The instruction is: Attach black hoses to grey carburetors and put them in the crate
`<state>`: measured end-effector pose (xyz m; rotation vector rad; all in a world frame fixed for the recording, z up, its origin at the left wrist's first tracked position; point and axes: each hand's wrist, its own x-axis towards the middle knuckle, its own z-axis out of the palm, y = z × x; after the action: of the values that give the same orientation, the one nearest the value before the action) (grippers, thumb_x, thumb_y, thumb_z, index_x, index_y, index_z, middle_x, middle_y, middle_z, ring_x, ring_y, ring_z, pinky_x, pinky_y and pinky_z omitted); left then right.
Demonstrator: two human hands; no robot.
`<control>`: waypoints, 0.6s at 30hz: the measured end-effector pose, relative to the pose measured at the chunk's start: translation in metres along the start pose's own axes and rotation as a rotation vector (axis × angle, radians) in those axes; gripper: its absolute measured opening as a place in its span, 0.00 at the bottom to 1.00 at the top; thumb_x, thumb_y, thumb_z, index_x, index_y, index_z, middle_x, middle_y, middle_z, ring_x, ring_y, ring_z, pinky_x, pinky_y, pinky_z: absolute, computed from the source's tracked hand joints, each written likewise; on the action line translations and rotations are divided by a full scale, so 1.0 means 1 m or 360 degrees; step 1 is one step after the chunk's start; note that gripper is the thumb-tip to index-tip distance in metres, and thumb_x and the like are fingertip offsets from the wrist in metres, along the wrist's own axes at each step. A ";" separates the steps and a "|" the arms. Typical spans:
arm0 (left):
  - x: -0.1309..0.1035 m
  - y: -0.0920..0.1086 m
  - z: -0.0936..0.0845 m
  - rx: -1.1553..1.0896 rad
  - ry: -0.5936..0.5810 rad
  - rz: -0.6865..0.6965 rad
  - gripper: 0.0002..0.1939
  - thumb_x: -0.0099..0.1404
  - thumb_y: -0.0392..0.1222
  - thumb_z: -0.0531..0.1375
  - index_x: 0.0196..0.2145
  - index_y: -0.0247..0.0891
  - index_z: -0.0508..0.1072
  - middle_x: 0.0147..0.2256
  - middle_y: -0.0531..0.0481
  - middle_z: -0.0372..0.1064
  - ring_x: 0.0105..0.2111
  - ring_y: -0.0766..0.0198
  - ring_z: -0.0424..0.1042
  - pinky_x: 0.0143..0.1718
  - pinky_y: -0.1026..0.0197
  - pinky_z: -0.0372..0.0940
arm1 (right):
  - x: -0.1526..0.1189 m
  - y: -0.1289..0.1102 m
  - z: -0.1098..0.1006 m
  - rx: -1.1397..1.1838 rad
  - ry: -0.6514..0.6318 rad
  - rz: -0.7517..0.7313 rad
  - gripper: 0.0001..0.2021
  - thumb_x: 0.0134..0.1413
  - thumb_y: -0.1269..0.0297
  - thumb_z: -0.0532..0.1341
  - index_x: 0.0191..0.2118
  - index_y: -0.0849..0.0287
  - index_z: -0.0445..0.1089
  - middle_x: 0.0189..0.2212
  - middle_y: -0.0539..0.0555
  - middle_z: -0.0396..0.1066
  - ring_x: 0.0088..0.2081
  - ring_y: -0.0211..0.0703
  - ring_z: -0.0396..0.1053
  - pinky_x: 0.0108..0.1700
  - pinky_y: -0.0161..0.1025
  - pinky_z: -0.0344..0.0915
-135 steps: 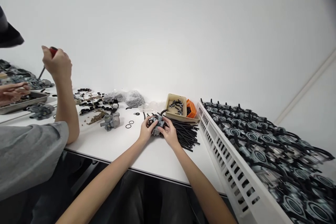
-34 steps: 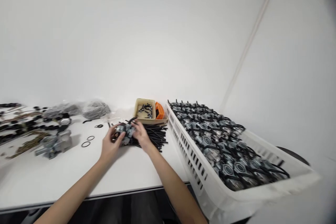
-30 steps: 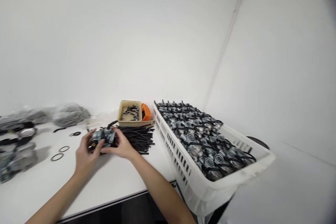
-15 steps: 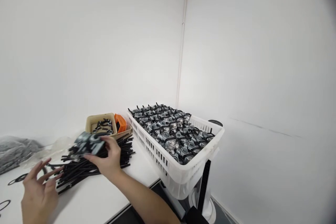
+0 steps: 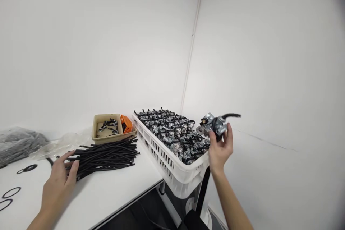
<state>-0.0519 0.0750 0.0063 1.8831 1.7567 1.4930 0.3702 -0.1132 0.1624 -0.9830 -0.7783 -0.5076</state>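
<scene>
My right hand [image 5: 221, 151] grips a metal carburetor [image 5: 211, 125] between thumb and fingers, above the right end of the white plastic crate [image 5: 175, 170]. A short black hose [image 5: 232, 115] sticks out from the carburetor to the right. Inside the crate, similar carburetors [image 5: 169, 127] with black hoses lie packed in rows. On the table, my left hand [image 5: 60, 174] is at the left end of a pile of black rubber hoses [image 5: 110, 156]. Its thumb and index finger are spread around the hose ends; its other fingers are partly hidden.
A beige tray [image 5: 94, 129] with a few black and metal parts stands against the wall, beside a small orange basket [image 5: 128, 124]. Clear plastic bags [image 5: 20, 143] lie at the left. Black rings [image 5: 12, 192] rest on the white table [image 5: 107, 194]. The crate overhangs the table's right edge.
My right hand has carried the carburetor from above the hose pile rightward to the crate's right end. My left hand has moved right and reached the hoses.
</scene>
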 end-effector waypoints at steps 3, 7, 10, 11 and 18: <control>0.000 0.005 -0.003 -0.0008 -0.0029 -0.0075 0.25 0.66 0.61 0.43 0.57 0.52 0.56 0.42 0.51 0.68 0.34 0.57 0.73 0.35 0.53 0.67 | 0.047 0.033 -0.009 -0.0330 -0.0564 -0.0009 0.31 0.49 0.54 0.65 0.58 0.59 0.63 0.54 0.60 0.68 0.52 0.53 0.69 0.56 0.51 0.64; 0.000 0.006 -0.002 0.0030 -0.0038 -0.0082 0.24 0.66 0.62 0.42 0.55 0.54 0.57 0.44 0.52 0.66 0.39 0.55 0.72 0.35 0.54 0.66 | 0.072 0.066 -0.007 -0.0680 -0.1435 -0.0189 0.24 0.48 0.56 0.65 0.52 0.55 0.70 0.50 0.56 0.72 0.52 0.54 0.69 0.56 0.51 0.63; 0.001 0.004 0.000 0.0031 -0.0069 -0.0082 0.23 0.66 0.63 0.42 0.54 0.54 0.57 0.44 0.52 0.65 0.40 0.55 0.71 0.36 0.54 0.66 | 0.066 0.078 0.004 -0.0736 -0.1798 -0.0195 0.23 0.48 0.59 0.65 0.53 0.54 0.70 0.52 0.55 0.71 0.54 0.54 0.68 0.57 0.50 0.61; 0.002 0.003 0.001 0.0026 -0.0080 -0.0074 0.23 0.66 0.62 0.42 0.53 0.53 0.58 0.44 0.52 0.65 0.41 0.55 0.71 0.37 0.54 0.66 | 0.062 0.081 0.009 -0.0732 -0.1877 -0.0186 0.23 0.48 0.59 0.65 0.53 0.54 0.70 0.53 0.55 0.70 0.54 0.54 0.67 0.57 0.49 0.61; 0.001 0.001 0.002 -0.0015 -0.0097 0.0020 0.22 0.66 0.60 0.43 0.53 0.49 0.58 0.47 0.48 0.64 0.39 0.56 0.72 0.40 0.52 0.66 | 0.042 0.093 0.049 -0.0704 -0.2238 -0.0206 0.25 0.47 0.65 0.65 0.54 0.54 0.69 0.54 0.54 0.69 0.55 0.52 0.66 0.59 0.47 0.59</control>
<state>-0.0498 0.0766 0.0068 1.9175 1.7114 1.4300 0.4442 -0.0275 0.1605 -1.7036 -2.0393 -0.0014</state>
